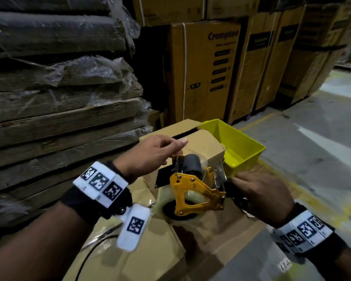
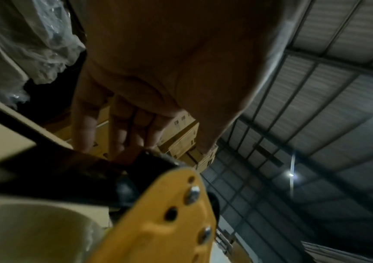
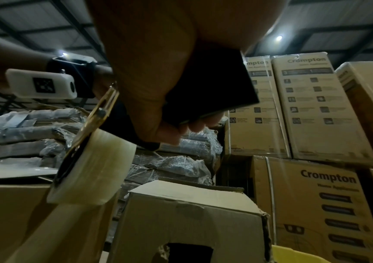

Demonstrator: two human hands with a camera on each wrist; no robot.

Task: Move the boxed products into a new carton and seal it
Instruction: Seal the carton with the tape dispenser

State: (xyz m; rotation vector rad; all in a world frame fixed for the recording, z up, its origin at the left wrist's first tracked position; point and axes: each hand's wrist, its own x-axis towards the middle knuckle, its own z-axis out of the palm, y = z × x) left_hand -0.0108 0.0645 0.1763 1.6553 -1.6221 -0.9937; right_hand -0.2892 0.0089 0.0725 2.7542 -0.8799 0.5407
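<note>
In the middle of the head view we see a yellow tape dispenser [image 1: 193,191] with a clear tape roll [image 1: 171,207], held just above a brown carton [image 1: 150,250] that fills the lower centre of the frame. The right hand [image 1: 261,197], at lower right, has its fingers curled round the dispenser's black handle [image 3: 212,87]; the right wrist view shows this grip plainly. The left hand [image 1: 150,153], at centre left, reaches over the dispenser's front end by the black roller [image 1: 192,164], fingers extended and relaxed; in the left wrist view the fingertips [image 2: 118,146] sit at the dispenser's dark front edge, though we cannot tell whether they pinch any tape. A crumpled strip of clear tape [image 1: 219,173] hangs off the dispenser's right side.

Just behind the dispenser stands a smaller, worn cardboard box [image 1: 199,140] with a gap between its top flaps. A yellow plastic bin [image 1: 237,142] sits just beside it on the right. Tall printed cartons [image 1: 203,69] are stacked at upper right, and shrink-wrapped flat cardboard [image 1: 59,78] fills the left.
</note>
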